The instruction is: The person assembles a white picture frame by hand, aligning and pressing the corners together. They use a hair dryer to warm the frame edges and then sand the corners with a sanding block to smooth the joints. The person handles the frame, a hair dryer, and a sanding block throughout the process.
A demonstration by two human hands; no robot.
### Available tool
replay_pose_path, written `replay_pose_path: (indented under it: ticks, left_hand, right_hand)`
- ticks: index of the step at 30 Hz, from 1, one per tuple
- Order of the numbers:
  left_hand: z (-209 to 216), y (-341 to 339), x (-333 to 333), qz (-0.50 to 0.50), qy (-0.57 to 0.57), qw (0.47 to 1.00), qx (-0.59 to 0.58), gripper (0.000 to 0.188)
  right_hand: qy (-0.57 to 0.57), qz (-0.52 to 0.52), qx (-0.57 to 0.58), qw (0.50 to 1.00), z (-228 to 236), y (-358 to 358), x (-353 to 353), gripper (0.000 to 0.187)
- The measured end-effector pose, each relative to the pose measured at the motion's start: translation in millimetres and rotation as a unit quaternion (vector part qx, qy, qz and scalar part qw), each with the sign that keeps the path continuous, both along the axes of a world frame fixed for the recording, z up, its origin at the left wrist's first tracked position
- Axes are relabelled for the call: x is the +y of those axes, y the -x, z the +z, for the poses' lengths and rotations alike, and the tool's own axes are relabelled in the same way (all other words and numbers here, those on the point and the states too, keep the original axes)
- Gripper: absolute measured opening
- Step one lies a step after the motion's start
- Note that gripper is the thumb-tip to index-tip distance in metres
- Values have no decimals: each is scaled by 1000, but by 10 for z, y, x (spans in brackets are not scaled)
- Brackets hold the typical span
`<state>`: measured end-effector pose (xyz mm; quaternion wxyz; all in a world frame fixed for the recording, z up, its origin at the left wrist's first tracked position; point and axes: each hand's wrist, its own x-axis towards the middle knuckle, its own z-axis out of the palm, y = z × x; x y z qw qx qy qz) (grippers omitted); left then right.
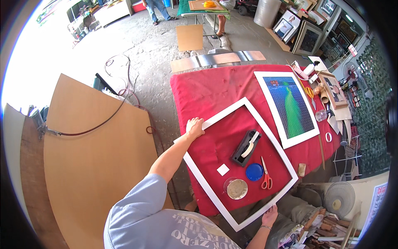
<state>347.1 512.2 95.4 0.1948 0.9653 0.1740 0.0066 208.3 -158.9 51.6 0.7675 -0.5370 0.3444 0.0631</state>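
A white picture frame (219, 118), with no picture in it, lies tilted across the red-covered table (215, 91). My left hand (195, 127) has its fingers wrapped over the frame's left side. At the near right side, my right hand (270, 216) grips the frame's edge, palm turned up. Within the opening, on the red cloth, are a black tape dispenser (246, 148), a small white square (223, 169), a round blue lid (254, 172), orange-handled scissors (266, 180) and an open tub of greyish paste (237, 189). A white-bordered picture in blue and green (292, 110) lies beyond, to the right.
Along the right edge are yellow-handled scissors (309, 92), a tape roll (328, 137) and a wood-framed picture (333, 89). A large brown board (99, 166) stands at left. Right of me are a fan (340, 198) and wood scraps. Other people stand near a far table.
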Motion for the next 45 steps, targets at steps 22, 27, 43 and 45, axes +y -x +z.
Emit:
replay_pose_path:
  ticks: [22, 27, 43, 45]
  left_hand:
    - [759, 770, -128, 108, 448, 876, -141, 50]
    - [1000, 1429, -350, 159, 471, 837, -230, 41]
    - [738, 3902, -2890, 498, 524, 589, -361, 29]
    - [592, 3995, -3005, 525, 514, 573, -364, 31]
  right_hand:
    - [-1, 65, -206, 976, 840, -275, -231, 26]
    - [-35, 122, -261, 957, 1397, -714, -393, 21]
    - [-118, 504, -285, 807, 2357, -3207, 395, 18]
    - [-104, 535, -247, 802, 2344, -3312, 715, 18]
